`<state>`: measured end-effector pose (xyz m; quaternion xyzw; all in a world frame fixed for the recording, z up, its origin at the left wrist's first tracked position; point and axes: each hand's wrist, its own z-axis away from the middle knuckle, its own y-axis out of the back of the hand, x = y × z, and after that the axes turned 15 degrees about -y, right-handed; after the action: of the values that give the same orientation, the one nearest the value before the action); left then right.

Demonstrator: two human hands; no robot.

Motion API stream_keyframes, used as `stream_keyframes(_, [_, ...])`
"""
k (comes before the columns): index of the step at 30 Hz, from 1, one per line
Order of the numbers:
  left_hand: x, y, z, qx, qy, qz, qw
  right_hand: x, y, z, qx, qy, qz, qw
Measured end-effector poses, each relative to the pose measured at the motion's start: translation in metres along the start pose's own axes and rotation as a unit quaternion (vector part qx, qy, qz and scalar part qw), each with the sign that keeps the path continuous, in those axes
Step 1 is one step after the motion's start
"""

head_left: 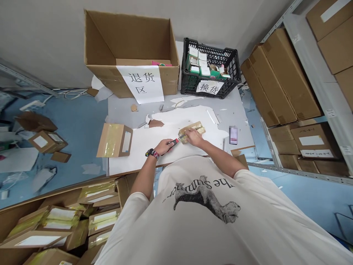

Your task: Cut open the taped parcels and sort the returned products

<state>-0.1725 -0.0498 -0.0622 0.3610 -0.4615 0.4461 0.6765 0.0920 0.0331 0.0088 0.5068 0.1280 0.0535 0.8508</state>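
Note:
My left hand (164,146) is closed round the handle of a red and black box cutter (174,142), its blade end pointing right at a small brown package. That package (199,126) lies on the white work surface, wrapped in shiny yellowish tape. From above, my right hand (194,137) grips it, fingers bent over its near left part and hiding some of it. The blade tip is close to the right fingers; whether it touches the tape I cannot make out. Left of my hands stands a taped carton (114,140) with a white label.
Behind are a large open carton (104,79) with a paper sign and a black crate (190,86) of small boxes. A phone (233,135) lies at the right. Shelved cartons (289,77) flank the table; a big box of parcels (62,217) stands lower left.

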Motion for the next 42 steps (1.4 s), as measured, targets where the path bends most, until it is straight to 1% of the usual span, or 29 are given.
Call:
stream_keyframes(3, [-0.001, 0.004, -0.001, -0.010, 0.001, -0.009, 1.000, 0.000, 0.001, -0.001, -0.007, 0.004, 0.005, 1.000])
stream_keyframes(5, [0.000, 0.005, -0.001, -0.010, -0.006, -0.033, 0.999, 0.000, 0.003, -0.001, -0.010, 0.007, 0.005, 1.000])
stream_keyframes(9, [0.004, 0.002, -0.005, 0.005, -0.061, -0.141, 0.988, 0.001, 0.007, 0.000, -0.015, 0.011, 0.001, 1.000])
stream_keyframes(11, [0.006, -0.002, -0.006, 0.013, -0.080, -0.174, 0.981, 0.002, 0.009, 0.000, -0.024, 0.019, 0.001, 1.000])
stream_keyframes(13, [0.007, -0.005, -0.005, -0.009, -0.080, -0.159, 0.984, 0.002, 0.010, 0.000, -0.028, 0.026, -0.001, 0.999])
stream_keyframes(15, [0.005, -0.008, 0.000, -0.049, -0.073, -0.111, 0.990, 0.002, 0.012, 0.002, -0.022, 0.023, -0.003, 0.999])
stream_keyframes(16, [0.003, -0.008, 0.004, -0.063, -0.071, -0.085, 0.992, 0.002, 0.012, 0.002, -0.017, 0.019, -0.002, 1.000])
stream_keyframes(17, [0.001, -0.009, 0.008, -0.064, -0.071, -0.061, 0.994, 0.002, 0.013, 0.003, -0.014, 0.016, -0.002, 1.000])
stream_keyframes(18, [-0.002, -0.009, 0.013, -0.054, -0.071, -0.040, 0.995, 0.002, 0.013, 0.004, -0.015, 0.016, -0.003, 1.000])
stream_keyframes(20, [-0.009, -0.010, 0.024, -0.010, -0.071, -0.003, 0.997, 0.003, 0.012, 0.006, -0.015, 0.025, -0.015, 0.999])
stream_keyframes(21, [-0.013, -0.010, 0.029, 0.020, -0.067, 0.016, 0.997, 0.004, 0.010, 0.007, -0.008, 0.032, -0.024, 0.999])
stream_keyframes(23, [-0.022, -0.010, 0.039, 0.091, -0.048, 0.053, 0.993, 0.007, 0.005, 0.009, 0.025, 0.038, -0.035, 0.998])
stream_keyframes(25, [-0.030, -0.011, 0.047, 0.168, -0.014, 0.083, 0.982, 0.010, -0.002, 0.009, 0.060, 0.030, -0.028, 0.997])
stream_keyframes(26, [-0.033, -0.011, 0.050, 0.203, 0.003, 0.094, 0.975, 0.012, -0.006, 0.008, 0.066, 0.025, -0.018, 0.997])
stream_keyframes(28, [-0.038, -0.012, 0.056, 0.256, 0.024, 0.105, 0.961, 0.016, -0.013, 0.004, 0.054, 0.021, 0.002, 0.998])
stream_keyframes(29, [-0.040, -0.012, 0.058, 0.271, 0.024, 0.105, 0.957, 0.018, -0.015, 0.001, 0.044, 0.025, 0.011, 0.999])
stream_keyframes(30, [-0.041, -0.014, 0.060, 0.277, 0.016, 0.100, 0.955, 0.020, -0.016, -0.003, 0.035, 0.032, 0.018, 0.999])
stream_keyframes(32, [-0.041, -0.017, 0.064, 0.273, -0.014, 0.076, 0.959, 0.024, -0.015, -0.012, 0.026, 0.047, 0.033, 0.998])
stream_keyframes(34, [-0.040, -0.021, 0.067, 0.260, -0.053, 0.018, 0.964, 0.026, -0.012, -0.021, 0.026, 0.065, 0.053, 0.996])
stream_keyframes(38, [-0.035, -0.029, 0.068, 0.238, -0.120, -0.124, 0.956, 0.028, -0.012, -0.031, 0.043, 0.108, 0.121, 0.986])
stream_keyframes(42, [-0.032, -0.032, 0.068, 0.220, -0.147, -0.178, 0.948, 0.031, -0.021, -0.033, 0.067, 0.156, 0.178, 0.969])
